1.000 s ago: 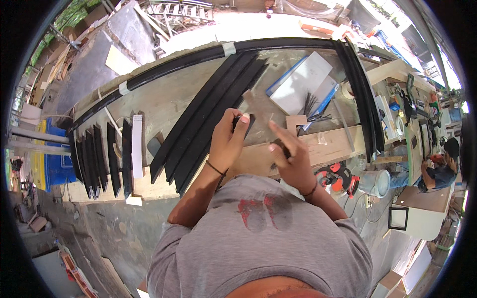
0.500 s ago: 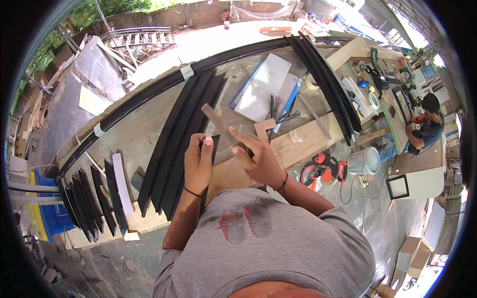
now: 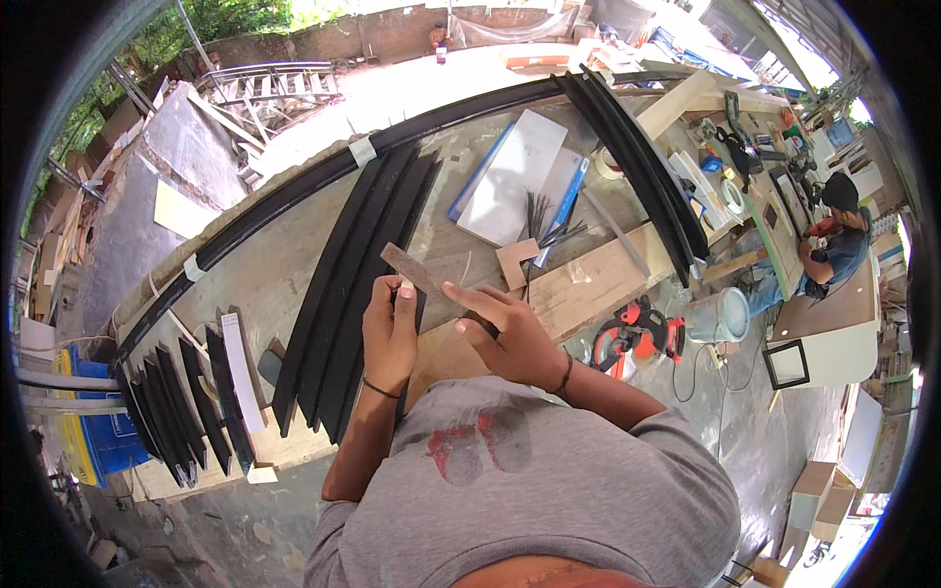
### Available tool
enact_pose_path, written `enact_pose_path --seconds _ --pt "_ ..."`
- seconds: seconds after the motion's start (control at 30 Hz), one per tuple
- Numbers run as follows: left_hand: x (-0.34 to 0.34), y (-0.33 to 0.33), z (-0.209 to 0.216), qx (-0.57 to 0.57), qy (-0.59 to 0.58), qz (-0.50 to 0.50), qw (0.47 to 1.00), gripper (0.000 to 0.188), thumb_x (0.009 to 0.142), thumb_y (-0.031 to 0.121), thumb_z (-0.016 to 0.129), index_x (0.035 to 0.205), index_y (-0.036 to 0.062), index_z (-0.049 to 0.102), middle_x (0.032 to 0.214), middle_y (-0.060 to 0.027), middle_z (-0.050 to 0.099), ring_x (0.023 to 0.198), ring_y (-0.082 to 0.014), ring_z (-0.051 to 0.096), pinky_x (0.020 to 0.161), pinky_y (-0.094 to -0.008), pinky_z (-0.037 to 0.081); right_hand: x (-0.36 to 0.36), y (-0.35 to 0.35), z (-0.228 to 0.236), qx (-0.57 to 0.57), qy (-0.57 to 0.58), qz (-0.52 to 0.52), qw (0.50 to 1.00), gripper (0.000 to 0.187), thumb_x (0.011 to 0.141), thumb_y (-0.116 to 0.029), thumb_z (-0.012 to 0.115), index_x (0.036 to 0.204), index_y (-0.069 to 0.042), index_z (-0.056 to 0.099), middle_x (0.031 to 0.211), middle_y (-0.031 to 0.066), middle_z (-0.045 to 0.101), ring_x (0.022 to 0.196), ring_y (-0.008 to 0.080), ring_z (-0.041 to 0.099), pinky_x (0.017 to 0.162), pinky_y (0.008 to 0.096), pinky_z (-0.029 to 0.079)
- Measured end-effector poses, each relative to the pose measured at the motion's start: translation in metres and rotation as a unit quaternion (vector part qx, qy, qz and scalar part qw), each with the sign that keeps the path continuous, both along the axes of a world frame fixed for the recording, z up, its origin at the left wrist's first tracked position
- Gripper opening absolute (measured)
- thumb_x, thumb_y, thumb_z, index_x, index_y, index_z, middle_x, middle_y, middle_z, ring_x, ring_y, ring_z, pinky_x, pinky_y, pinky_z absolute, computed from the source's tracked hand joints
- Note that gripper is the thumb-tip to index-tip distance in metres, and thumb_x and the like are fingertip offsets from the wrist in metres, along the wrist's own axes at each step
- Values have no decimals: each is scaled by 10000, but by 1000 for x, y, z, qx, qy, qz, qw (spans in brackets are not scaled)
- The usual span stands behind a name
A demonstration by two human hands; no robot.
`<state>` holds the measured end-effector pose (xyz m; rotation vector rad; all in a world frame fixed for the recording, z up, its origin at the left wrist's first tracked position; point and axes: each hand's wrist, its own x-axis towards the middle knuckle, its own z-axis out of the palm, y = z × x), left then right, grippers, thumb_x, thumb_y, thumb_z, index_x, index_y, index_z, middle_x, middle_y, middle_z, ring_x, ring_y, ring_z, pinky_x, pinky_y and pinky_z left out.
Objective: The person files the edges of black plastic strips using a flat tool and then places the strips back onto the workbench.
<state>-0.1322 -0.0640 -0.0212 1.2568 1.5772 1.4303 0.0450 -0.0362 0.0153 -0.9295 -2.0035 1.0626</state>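
Observation:
My right hand [image 3: 515, 338] is closed around one end of a flat brown-grey file-like bar [image 3: 410, 269], its index finger stretched along it. The bar slants up and left, its far end just above my left thumb. My left hand [image 3: 390, 333] is closed, thumb up, on a black strip [image 3: 421, 306] that shows beside its fingers and runs back toward my body. Whether the bar touches the strip is hard to make out. Beyond my left hand lie several long black profiles [image 3: 345, 265] side by side on the wooden workbench [image 3: 270, 240].
White boxes [image 3: 515, 176], a bundle of dark thin strips [image 3: 539, 218] and an L-shaped wood piece [image 3: 515, 265] lie ahead. More black profiles [image 3: 637, 167] cross the bench. A red-black power saw [image 3: 632, 338] and bucket [image 3: 720, 317] stand right. A person [image 3: 838, 240] works beyond.
The bar in my right hand has moved down and to the left, its tip now closer to my left thumb. My left hand keeps its hold on the black strip.

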Motion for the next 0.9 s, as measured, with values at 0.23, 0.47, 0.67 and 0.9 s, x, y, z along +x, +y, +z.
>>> enact_pose_path --seconds 0.23,0.47,0.67,0.9 --pt "3 -6 -4 -13 14 -5 1000 292 1000 298 482 998 10 531 764 -50 516 735 -130 469 662 -297 404 8 8 8 -68 -35 1 997 440 892 -96 584 1325 -34 541 985 175 633 742 251 589 717 326 481" --pt "3 -12 -7 -24 42 -12 999 301 991 301 508 1005 1 529 814 -72 534 770 -147 490 706 -313 423 18 14 -1 -97 -33 45 994 422 919 -89 584 1337 -61 535 941 204 631 701 236 565 691 330 480" --pt "1 -17 -11 -44 32 -15 998 280 975 266 532 1022 -10 518 829 -102 554 774 -173 517 718 -311 431 25 6 -1 -43 -20 70 996 407 921 -92 593 1325 -62 551 931 201 645 677 213 542 697 336 481" --pt "17 -22 -3 -26 71 -53 996 365 847 268 716 987 -11 527 807 -106 549 748 -176 534 678 -307 447 18 13 -8 -140 -61 43 987 406 929 -83 582 1333 -71 542 1111 186 657 837 195 606 793 327 492"
